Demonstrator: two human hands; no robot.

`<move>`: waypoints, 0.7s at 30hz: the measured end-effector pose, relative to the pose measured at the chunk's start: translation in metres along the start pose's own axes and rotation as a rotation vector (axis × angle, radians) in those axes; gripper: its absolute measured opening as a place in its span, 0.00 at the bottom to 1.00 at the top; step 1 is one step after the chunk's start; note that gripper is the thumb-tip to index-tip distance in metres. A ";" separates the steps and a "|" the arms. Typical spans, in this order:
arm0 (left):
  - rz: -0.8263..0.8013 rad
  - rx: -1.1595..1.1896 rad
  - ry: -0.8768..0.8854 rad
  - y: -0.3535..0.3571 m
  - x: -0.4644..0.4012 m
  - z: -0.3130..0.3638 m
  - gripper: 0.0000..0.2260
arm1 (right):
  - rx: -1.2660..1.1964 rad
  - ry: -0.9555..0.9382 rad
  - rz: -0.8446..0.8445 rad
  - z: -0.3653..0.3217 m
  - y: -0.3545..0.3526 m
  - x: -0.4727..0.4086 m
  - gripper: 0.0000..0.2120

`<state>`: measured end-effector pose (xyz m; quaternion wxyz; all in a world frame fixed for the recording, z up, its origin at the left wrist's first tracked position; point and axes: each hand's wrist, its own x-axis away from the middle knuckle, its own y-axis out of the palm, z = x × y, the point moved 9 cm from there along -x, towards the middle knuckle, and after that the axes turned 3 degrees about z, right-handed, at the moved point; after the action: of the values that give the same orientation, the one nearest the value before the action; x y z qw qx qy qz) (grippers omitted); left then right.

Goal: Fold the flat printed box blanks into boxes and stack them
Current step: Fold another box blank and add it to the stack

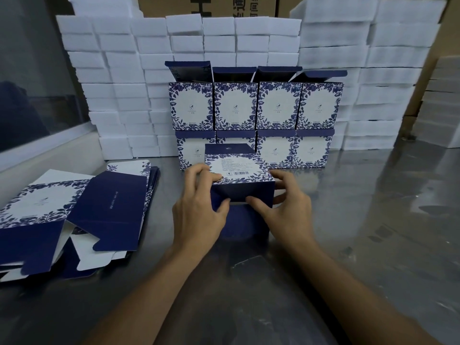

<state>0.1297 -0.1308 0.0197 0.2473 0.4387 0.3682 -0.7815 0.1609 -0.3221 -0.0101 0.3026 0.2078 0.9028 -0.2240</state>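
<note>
A blue-and-white floral printed box (240, 170) lies on its side on the steel table, its barcode panel facing up. My left hand (199, 207) grips its left side, thumb pressing a dark blue end flap. My right hand (286, 207) holds the right side, its thumb on the same flap. Behind stands a stack of folded boxes (256, 105), two rows high, the top row with lids open. A pile of flat blanks (74, 215) lies at the left.
White foam blocks (119, 95) are stacked in walls behind and to the right (373, 70). Brown cartons stand behind them. The steel table (373, 220) stretches right and toward me. A glass partition runs along the left.
</note>
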 end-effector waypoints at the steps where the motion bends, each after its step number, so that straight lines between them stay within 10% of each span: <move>1: 0.006 -0.009 0.010 -0.001 0.000 0.001 0.22 | -0.003 -0.009 0.005 -0.001 0.000 0.000 0.29; 15: 0.063 0.114 0.129 -0.007 0.005 0.015 0.16 | -0.252 0.013 0.022 -0.010 -0.003 0.002 0.11; 21: 0.169 0.314 -0.090 -0.008 0.003 -0.009 0.02 | -0.206 0.050 -0.059 0.004 0.006 0.004 0.23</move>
<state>0.1271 -0.1183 0.0171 0.2568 0.4659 0.1919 -0.8247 0.1629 -0.3184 -0.0177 0.2929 0.1544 0.9341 -0.1334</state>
